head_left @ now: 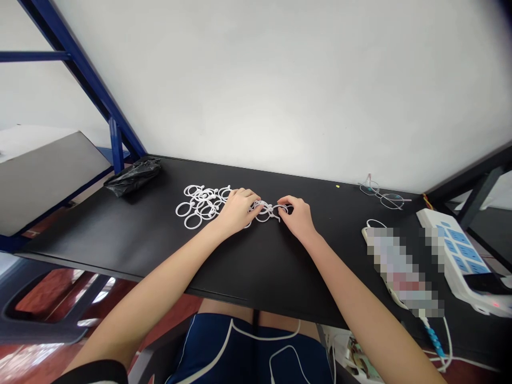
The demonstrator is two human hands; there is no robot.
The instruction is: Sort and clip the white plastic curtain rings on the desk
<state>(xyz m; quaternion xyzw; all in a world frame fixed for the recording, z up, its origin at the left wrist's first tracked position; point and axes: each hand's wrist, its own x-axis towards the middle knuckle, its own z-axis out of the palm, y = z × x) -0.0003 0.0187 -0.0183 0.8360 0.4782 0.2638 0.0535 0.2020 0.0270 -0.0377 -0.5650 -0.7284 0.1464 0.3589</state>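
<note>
Several white plastic rings with small knobs lie in a loose pile (193,221) on the black table. My left hand (239,209) is at the right edge of this pile, its thumb and fingers closed on a small cluster of linked or overlapping white rings (263,215). My right hand (297,214) pinches a ring at the right end of the same cluster, thumb and forefinger curled around its edge. Both hands rest low, close to the table top. The fingers hide part of the rings, and I cannot tell exactly how these join.
Eyeglasses (392,201) lie by the wall at the back right. A blurred phone (400,266) with a cable and a white power strip (456,256) are on the right. A black plastic bag (134,176) sits at the far left, beside a blue metal frame (116,141).
</note>
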